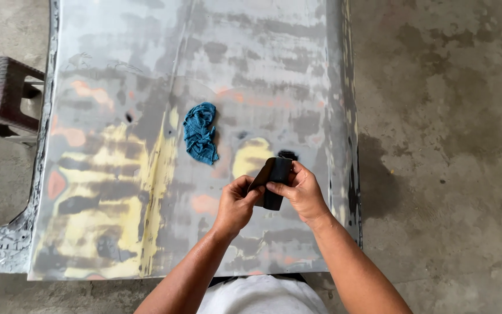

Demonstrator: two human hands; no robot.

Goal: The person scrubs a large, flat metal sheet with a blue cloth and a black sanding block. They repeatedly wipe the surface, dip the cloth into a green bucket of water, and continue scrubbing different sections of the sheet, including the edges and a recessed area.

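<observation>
over sanded panel [146,192] (blue rag [200,132] nearby), both hands [271,197] pinch black sandpaper [273,180] between them.

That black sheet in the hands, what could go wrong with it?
The black sheet is pinched only by the fingertips of the left hand and right hand, above the panel; it might slip and drop onto it. The blue rag lies loose on the sloping panel and could slide. The panel's edge sits close to a stool, so a bump there may shift it.
</observation>
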